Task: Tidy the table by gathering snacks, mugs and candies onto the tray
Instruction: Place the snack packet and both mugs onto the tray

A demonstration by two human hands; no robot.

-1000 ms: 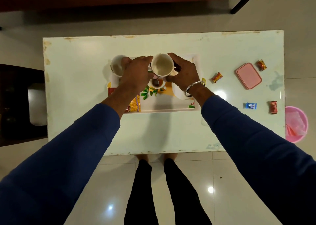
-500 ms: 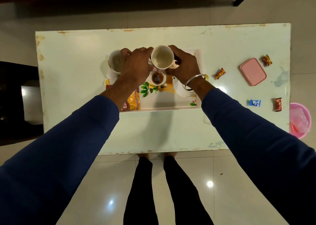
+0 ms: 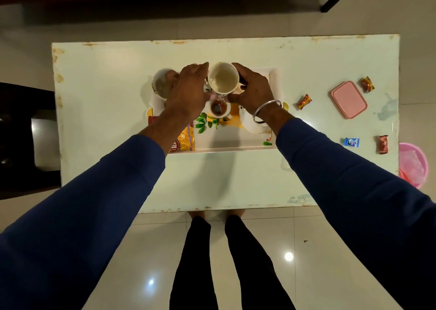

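Note:
A white mug (image 3: 223, 77) with a floral side is held upright between my two hands over the back of the flowered white tray (image 3: 224, 149). My left hand (image 3: 186, 90) grips its left side and my right hand (image 3: 254, 88), with a metal bangle, its right side. On the tray stand a second mug (image 3: 161, 85) at the back left, a small cup (image 3: 218, 108) with brown dregs and a white mug (image 3: 252, 123) under my right wrist. A yellow snack packet (image 3: 186, 140) lies partly under my left forearm. Several wrapped candies lie on the table to the right: an orange candy (image 3: 304, 101), a blue candy (image 3: 351, 142), a red candy (image 3: 383, 144).
A pink lidded box (image 3: 348, 99) sits on the right of the pale table (image 3: 106, 121), with another candy (image 3: 366, 84) beyond it. A pink basket (image 3: 412, 166) stands on the floor past the table's right edge. Dark furniture flanks the left side.
The view has shifted slightly. Both hands stay on the white mug over the back of the tray, and nothing else on the table has moved.

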